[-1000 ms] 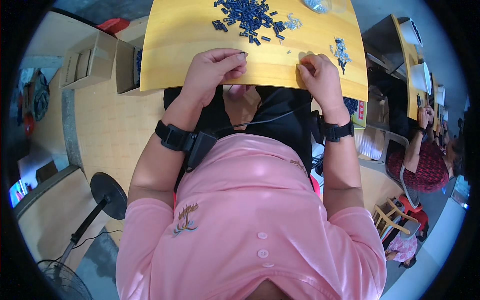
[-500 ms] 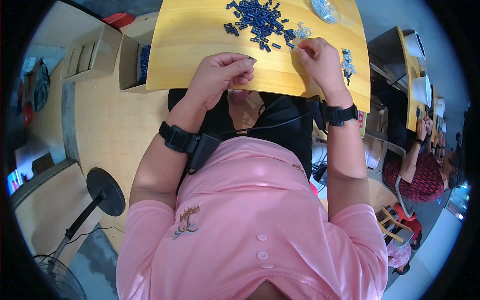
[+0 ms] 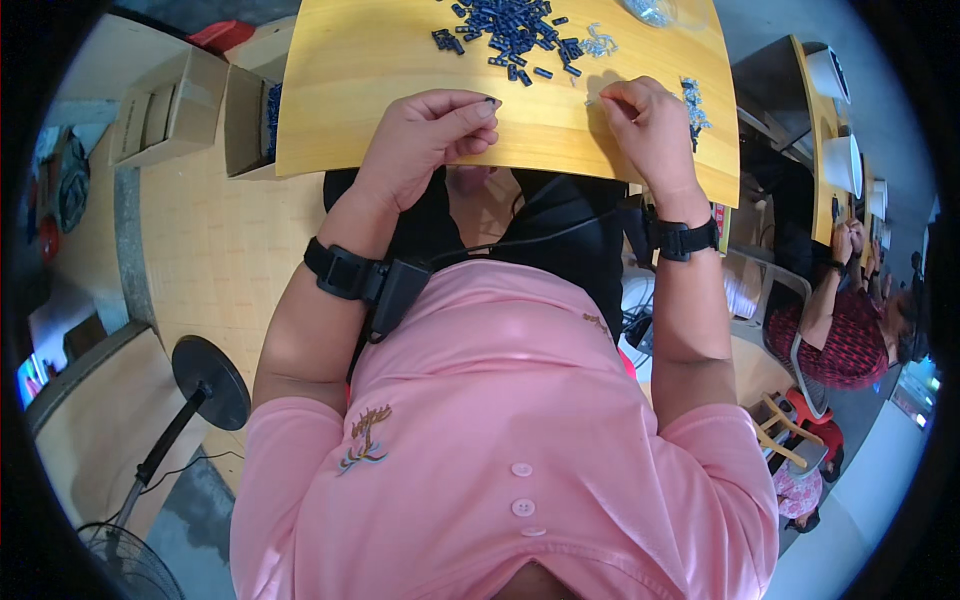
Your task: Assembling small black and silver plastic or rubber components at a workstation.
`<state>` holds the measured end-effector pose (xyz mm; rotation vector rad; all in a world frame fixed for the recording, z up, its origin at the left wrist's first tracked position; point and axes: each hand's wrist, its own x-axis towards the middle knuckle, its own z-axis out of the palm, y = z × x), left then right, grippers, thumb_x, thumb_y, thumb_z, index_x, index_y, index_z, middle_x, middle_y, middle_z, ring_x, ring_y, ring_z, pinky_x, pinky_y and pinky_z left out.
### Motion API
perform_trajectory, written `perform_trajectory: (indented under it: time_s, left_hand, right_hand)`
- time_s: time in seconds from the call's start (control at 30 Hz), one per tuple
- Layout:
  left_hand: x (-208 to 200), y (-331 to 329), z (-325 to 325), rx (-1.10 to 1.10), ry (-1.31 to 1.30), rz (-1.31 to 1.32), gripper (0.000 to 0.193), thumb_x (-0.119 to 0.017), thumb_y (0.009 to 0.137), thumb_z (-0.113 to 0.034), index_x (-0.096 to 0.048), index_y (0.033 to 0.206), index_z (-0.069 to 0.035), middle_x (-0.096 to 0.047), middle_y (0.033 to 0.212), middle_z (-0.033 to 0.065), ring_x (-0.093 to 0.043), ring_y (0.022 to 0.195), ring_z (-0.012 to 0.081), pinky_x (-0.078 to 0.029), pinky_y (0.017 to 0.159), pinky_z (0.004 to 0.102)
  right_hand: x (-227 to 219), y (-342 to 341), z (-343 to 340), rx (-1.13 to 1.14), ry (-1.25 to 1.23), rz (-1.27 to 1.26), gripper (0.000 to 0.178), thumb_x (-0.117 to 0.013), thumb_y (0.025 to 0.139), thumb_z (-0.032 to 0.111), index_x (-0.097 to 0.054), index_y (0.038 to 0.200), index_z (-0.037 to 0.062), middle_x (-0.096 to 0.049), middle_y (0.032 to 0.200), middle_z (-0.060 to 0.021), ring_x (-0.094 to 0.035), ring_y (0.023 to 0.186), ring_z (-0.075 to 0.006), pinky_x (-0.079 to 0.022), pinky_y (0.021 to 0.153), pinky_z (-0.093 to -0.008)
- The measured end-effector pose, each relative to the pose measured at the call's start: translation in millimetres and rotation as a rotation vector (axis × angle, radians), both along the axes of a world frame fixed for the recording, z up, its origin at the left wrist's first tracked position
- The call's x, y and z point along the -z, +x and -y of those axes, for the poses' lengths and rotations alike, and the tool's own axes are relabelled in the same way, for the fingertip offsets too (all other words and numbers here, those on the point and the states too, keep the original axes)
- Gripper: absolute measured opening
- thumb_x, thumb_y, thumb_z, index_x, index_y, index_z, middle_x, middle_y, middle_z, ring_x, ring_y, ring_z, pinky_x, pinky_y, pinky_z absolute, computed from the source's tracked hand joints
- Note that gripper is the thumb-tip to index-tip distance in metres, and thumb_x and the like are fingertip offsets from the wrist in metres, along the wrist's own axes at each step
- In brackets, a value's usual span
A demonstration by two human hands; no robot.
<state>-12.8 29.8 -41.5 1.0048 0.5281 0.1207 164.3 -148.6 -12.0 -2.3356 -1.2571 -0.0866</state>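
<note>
A tiny dark blue plastic piece [image 3: 491, 101] sits pinched in the grip of the left hand [image 3: 425, 135], above the near edge of the yellow wooden table [image 3: 340, 110]. The right hand [image 3: 645, 125] hovers nearer the right edge, its grip pressed together on a small pale clear bit [image 3: 592, 101]. A heap of dark blue plastic pieces [image 3: 510, 30] lies at the far edge, with a small cluster of clear pieces [image 3: 598, 42] just beside it and a strip of grey-blue pieces [image 3: 694, 100] by the right edge.

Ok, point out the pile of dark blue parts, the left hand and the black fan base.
pile of dark blue parts [image 3: 510, 30], head view, middle of the heap.
left hand [image 3: 425, 135], head view, back of the hand.
black fan base [image 3: 210, 383], head view, centre of the round disc.
</note>
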Motion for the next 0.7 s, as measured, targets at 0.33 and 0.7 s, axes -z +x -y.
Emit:
perform_trajectory:
  time_s: [0.33,0.7]
  left_hand:
    - [3.4,0.0,-0.4,0.002,0.014,0.024,0.025,-0.063,0.084,-0.015,-0.062,0.104,0.002,-0.064,0.086,0.0064,-0.061,0.072,0.0107,-0.052,0.069,0.0217]
    - [3.9,-0.3,0.6,-0.008,0.004,0.028,0.026,-0.064,0.084,-0.017,-0.062,0.102,0.002,-0.064,0.085,0.0059,-0.061,0.074,0.0100,-0.051,0.068,0.0211]
  right_hand:
    - [5.8,1.6,17.0,0.046,0.009,-0.072,0.010,-0.064,0.072,0.007,-0.066,0.080,0.0028,-0.061,0.073,-0.0146,-0.060,0.067,-0.0301,-0.048,0.062,-0.0341]
    - [14.0,3.0,-1.3,-0.104,0.026,-0.063,0.010,-0.062,0.072,0.006,-0.065,0.081,0.0021,-0.060,0.075,-0.0136,-0.059,0.072,-0.0305,-0.048,0.065,-0.0355]
